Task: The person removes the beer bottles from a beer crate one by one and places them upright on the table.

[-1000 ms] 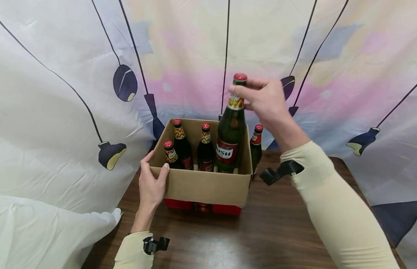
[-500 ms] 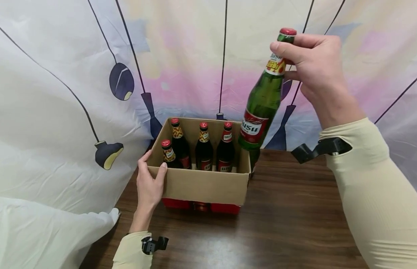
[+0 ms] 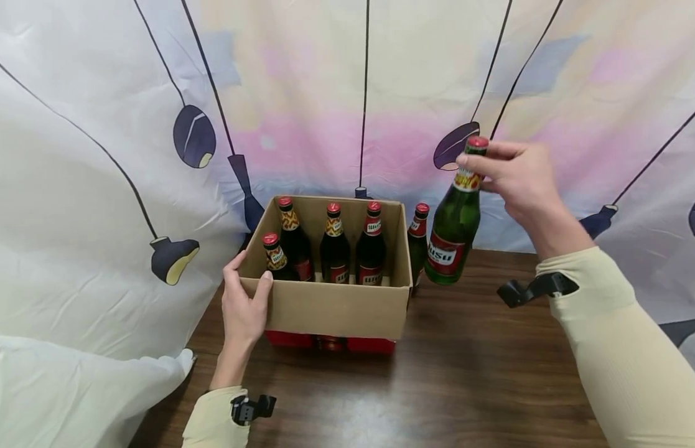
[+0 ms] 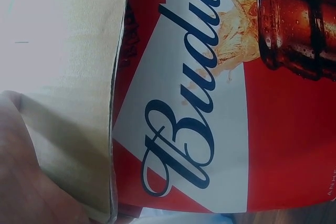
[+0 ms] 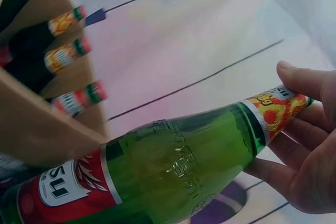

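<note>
My right hand (image 3: 523, 177) pinches a green beer bottle (image 3: 453, 227) by its neck, just under the red cap. The bottle leans slightly to the right of upright, beside the box. In the right wrist view, thumb and fingers lie round the patterned neck label (image 5: 278, 106). My left hand (image 3: 243, 305) grips the front left corner of an open cardboard box (image 3: 336, 311), thumb over the front flap. Several capped beer bottles (image 3: 372, 242) stand inside, their bases hidden by that flap. The left wrist view shows the box's red Budweiser print (image 4: 184, 103).
Another green bottle (image 3: 417, 239) stands on the table just right of the box, partly behind the held one. Dark wooden table (image 3: 470, 373) spreads in front and to the right. A patterned cloth (image 3: 308, 93) hangs behind, and white cloth (image 3: 84, 386) drapes at the left.
My right hand has lifted the bottle up and rightward over the box's right wall, then lowered it outside. The left hand has kept its grip on the box.
</note>
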Tool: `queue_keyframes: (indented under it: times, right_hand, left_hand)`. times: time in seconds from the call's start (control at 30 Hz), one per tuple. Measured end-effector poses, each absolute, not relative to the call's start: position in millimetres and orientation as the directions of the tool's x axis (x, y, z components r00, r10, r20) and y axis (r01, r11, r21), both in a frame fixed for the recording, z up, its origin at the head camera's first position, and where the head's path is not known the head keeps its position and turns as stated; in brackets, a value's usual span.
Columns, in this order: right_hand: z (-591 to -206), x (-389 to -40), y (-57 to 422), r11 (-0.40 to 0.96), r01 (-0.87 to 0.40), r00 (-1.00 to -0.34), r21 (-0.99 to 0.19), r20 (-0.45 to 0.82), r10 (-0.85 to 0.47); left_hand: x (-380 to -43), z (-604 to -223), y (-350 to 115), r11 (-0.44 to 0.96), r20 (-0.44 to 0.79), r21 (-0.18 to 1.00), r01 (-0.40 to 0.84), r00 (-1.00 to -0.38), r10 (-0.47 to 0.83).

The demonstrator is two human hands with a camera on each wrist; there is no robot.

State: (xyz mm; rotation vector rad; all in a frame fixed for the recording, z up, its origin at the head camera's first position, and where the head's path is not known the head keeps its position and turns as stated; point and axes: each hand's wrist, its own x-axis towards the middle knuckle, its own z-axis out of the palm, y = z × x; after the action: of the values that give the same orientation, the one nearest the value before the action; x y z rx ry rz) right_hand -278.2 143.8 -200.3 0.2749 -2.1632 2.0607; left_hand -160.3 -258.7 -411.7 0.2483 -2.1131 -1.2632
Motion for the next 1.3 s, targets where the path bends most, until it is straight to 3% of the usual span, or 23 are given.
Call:
queue_keyframes:
  times: [0.27,0.53,1.3]
  right_hand:
    - [-262.6,-285.8,161.5,0.297,-0.139,-0.99,-0.945,0.128,-0.055]
    - [-319.3,-296.6,168.8,0.422,-0.066,-0.998,-0.904,0.057,-0.034]
    - [-355.5,-319.9,158.9,0.407,-0.034,-0.995,-0.913,0.069,0.072]
  left_hand:
    - [-161.6,-412.6,-256.6,0.518,0.433,0.84,0.163,-0.777,-0.457]
    - [-156.6,-415.7,-257.1,0.515,0.415,0.845,0.141,-0.781,-0.467]
    - [-158.2,-411.8,-259.4,0.52,0.43,0.84,0.153,-0.772,-0.468]
